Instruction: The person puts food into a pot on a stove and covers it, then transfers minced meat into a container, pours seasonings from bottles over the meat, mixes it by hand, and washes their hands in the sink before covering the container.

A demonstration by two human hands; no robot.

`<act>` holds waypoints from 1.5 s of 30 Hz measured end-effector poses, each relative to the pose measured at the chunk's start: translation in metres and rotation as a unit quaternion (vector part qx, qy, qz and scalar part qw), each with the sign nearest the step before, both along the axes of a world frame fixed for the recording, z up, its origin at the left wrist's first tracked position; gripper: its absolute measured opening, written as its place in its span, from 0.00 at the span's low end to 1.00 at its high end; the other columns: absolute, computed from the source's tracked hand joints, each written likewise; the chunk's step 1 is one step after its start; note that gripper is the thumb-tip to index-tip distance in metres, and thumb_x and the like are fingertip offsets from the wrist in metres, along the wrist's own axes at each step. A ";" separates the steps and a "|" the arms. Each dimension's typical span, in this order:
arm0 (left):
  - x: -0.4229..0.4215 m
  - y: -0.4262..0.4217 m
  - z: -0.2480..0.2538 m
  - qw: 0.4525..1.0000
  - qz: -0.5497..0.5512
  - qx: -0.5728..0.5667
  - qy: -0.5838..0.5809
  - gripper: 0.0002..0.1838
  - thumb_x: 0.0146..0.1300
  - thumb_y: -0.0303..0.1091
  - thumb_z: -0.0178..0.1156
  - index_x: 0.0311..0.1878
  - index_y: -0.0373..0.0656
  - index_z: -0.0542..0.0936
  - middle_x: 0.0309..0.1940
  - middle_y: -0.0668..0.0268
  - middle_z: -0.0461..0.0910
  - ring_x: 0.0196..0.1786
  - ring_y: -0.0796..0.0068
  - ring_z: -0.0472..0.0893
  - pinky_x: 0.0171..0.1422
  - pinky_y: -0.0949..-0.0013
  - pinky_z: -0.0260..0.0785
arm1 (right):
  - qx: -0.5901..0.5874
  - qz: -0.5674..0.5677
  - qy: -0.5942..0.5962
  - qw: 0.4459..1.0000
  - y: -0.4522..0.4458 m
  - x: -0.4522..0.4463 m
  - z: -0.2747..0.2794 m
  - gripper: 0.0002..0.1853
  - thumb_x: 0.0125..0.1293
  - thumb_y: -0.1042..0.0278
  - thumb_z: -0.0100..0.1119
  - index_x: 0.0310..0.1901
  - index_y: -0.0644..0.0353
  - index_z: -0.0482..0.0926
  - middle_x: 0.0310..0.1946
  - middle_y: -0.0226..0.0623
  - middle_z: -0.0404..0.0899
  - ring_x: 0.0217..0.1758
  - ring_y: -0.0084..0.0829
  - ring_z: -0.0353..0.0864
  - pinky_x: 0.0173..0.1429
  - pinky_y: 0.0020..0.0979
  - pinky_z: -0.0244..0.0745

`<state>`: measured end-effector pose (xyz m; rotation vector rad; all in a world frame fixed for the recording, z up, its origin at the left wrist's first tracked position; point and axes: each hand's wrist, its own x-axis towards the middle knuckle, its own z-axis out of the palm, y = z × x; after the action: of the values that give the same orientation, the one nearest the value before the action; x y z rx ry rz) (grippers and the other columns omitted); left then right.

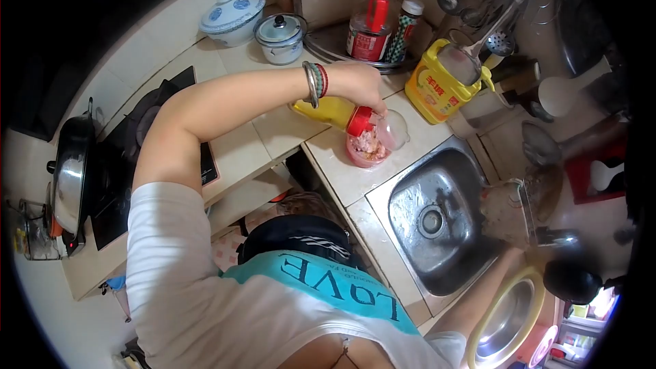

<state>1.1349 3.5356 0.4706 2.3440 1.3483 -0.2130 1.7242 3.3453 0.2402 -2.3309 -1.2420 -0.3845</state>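
Bottle (321,111) with yellow sides and a red top (360,121) is tipped on its side over a small pink bowl (364,162) heaped with pale minced meat (367,145). The bowl stands on the tiled desk (352,183), between the desk's front edge and the yellow jug (430,92), with the metal sink (425,181) near it on the right. The left hand (357,85), coming in from the upper left with bangles at the wrist, is closed around the bottle by its red top, fingers curled down beside a clear rounded piece of plastic (398,130) that hangs partly over the meat. The two hands are well apart: the right forearm (486,288) runs along the other side of the sink, and the right hand is lost in blur and clutter there, so I cannot tell what it holds. For good control, the red top should probably stay low and over the middle of the bowl, since the clear piece covers part of the opening. A slow, slight tilt with a steady wrist would likely serve better than a steep one, giving small amounts spread over the meat. With no hand visibly bracing the bowl, nudging its rim could shift it.
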 end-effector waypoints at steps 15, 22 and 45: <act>0.010 0.010 0.008 0.999 -0.031 -0.006 0.010 0.28 0.44 0.55 0.61 0.32 0.33 0.80 0.32 0.52 0.79 0.36 0.58 0.79 0.40 0.63 0.69 | 0.096 -0.030 0.428 0.898 -0.082 -0.182 0.007 0.20 0.62 0.65 0.51 0.53 0.68 0.69 0.49 0.43 0.73 0.53 0.33 0.70 0.58 0.30 0.61; 0.014 0.018 0.003 0.998 -0.061 -0.003 0.018 0.27 0.45 0.54 0.61 0.32 0.35 0.80 0.32 0.52 0.79 0.37 0.59 0.79 0.40 0.63 0.69 | 0.054 -0.040 0.365 0.929 -0.107 -0.224 -0.015 0.14 0.58 0.72 0.55 0.45 0.68 0.73 0.42 0.43 0.75 0.46 0.33 0.73 0.52 0.28 0.66; -0.103 0.072 -0.039 0.654 0.263 -0.279 -0.652 0.19 0.62 0.49 0.50 0.22 0.45 0.71 0.07 0.77 0.61 0.08 0.87 0.54 0.16 0.81 0.50 | 0.028 -0.029 0.193 0.980 -0.103 -0.329 -0.001 0.11 0.55 0.76 0.54 0.41 0.68 0.75 0.43 0.45 0.76 0.50 0.39 0.73 0.56 0.32 0.64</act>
<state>1.0314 3.6073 0.4312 0.9207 0.8414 0.9336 1.3956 3.2422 0.2394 -2.2585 -0.9648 0.0181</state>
